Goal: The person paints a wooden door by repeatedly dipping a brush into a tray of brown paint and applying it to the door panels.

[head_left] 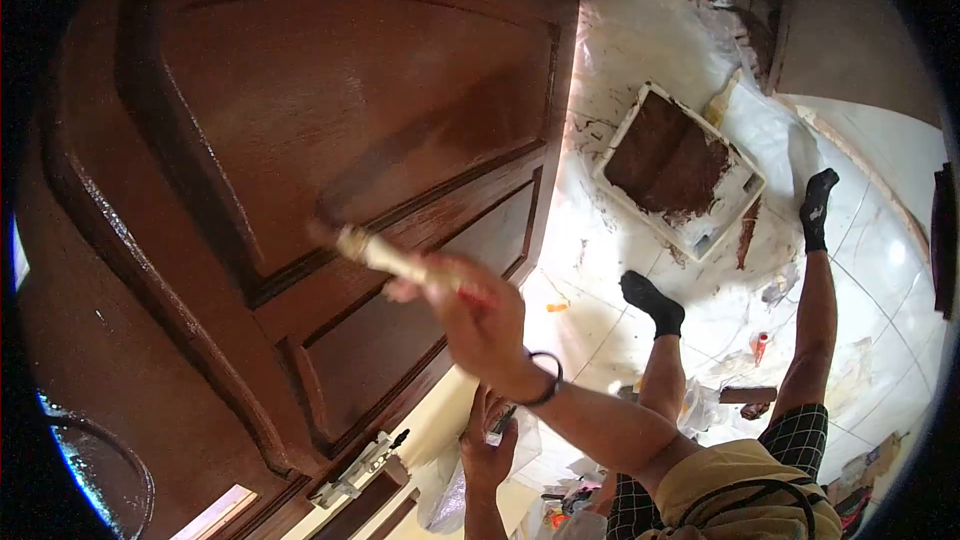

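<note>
My right hand point(475, 315), with a dark band at its wrist, is closed around a paintbrush point(383, 256). The brush has a pale body, and red shows near its grip. Its blurred bristles are at the surface of a dark reddish-brown panelled door point(330, 120), which shines as if wet in places. Lower down, my left hand point(488, 445) is held below the right forearm, fingers curled around something small and dark that I cannot make out. A metal lock plate point(355, 470) sits on the door's edge close to the left hand.
A white-rimmed tray point(625, 205) smeared with brown lies on the stained tile floor point(610, 330). My feet in black socks point(655, 302) are near it. Plastic sheeting point(765, 130), a red tube point(761, 347) and a brown block point(748, 395) lie around.
</note>
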A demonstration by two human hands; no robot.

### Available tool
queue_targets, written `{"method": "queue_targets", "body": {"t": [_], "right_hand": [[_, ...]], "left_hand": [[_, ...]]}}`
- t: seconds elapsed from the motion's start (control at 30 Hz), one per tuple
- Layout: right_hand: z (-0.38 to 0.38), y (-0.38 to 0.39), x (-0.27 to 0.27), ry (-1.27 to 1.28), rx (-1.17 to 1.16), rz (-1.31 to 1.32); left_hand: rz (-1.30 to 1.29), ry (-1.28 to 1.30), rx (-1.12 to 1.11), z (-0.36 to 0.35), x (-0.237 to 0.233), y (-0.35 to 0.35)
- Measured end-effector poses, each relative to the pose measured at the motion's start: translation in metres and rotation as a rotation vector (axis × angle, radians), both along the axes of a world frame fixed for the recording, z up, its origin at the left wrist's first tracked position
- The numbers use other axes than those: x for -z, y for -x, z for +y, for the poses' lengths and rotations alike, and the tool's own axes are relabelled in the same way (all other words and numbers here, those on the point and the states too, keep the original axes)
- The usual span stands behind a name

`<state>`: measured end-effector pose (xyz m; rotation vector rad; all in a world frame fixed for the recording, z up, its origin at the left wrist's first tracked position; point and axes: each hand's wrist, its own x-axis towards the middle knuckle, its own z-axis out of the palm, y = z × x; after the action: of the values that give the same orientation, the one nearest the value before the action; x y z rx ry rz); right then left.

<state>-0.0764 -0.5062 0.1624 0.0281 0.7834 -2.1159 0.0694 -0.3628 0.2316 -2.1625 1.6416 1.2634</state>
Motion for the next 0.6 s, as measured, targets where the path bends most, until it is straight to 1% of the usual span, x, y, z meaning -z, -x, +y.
{"method": "queue_targets", "body": {"t": [0.03,0.07,0.13,0.17,0.2,0.23,0.27,0.3,0.37,0.4,0.43,0.47,0.5,0.53,0.57,0.6], "right_hand": [[-0.008,-0.003,0.024,-0.056,-0.032,-0.017],[-0.015,-0.007,0.049,-0.112,-0.062,-0.036],[-0.027,-0.009,0.094,-0.157,0.069,-0.199],[-0.025,-0.012,0.127,-0.313,0.002,-0.112],[-0.024,-0.011,0.147,-0.420,0.013,-0.045],[-0.024,-0.006,0.163,-0.531,0.020,0.017],[-0.023,-0.006,0.175,-0.586,0.107,0.057],[-0.022,-0.001,0.176,-0.679,0.055,0.108],[-0.019,-0.008,0.166,-0.684,-0.057,0.304],[-0.018,-0.009,0.150,-0.686,-0.116,0.400],[-0.022,-0.007,0.115,-0.649,-0.097,0.396],[-0.024,-0.010,0.089,-0.593,0.013,0.546],[-0.022,0.000,0.054,-0.512,0.020,0.488],[-0.016,0.003,0.027,-0.340,0.004,0.455],[-0.007,0.005,0.003,-0.170,-0.011,0.421],[0.004,0.006,-0.020,-0.092,-0.104,0.451]], "left_hand": [[0.059,0.038,-0.015,0.002,0.003,0.001],[0.041,0.047,-0.017,0.001,0.003,0.005],[0.008,0.074,-0.022,-0.003,0.001,0.017],[0.011,0.079,-0.008,-0.002,0.003,0.014],[0.014,0.079,0.006,0.000,0.005,0.009],[0.020,0.080,0.020,0.002,0.007,0.007],[0.015,0.064,0.005,0.003,0.008,0.007],[0.008,0.049,-0.010,0.002,0.008,0.009],[0.015,0.035,-0.028,0.004,0.010,0.009],[0.028,0.033,-0.032,0.005,0.011,0.008],[0.042,0.032,-0.035,0.005,0.011,0.006],[0.033,0.034,-0.043,0.004,0.012,0.005],[0.022,0.037,-0.052,0.004,0.011,0.004],[0.011,0.041,-0.061,0.003,0.010,0.002],[0.160,0.052,-0.296,0.010,0.012,-0.011],[0.310,0.062,-0.529,0.021,0.017,-0.032]]}}
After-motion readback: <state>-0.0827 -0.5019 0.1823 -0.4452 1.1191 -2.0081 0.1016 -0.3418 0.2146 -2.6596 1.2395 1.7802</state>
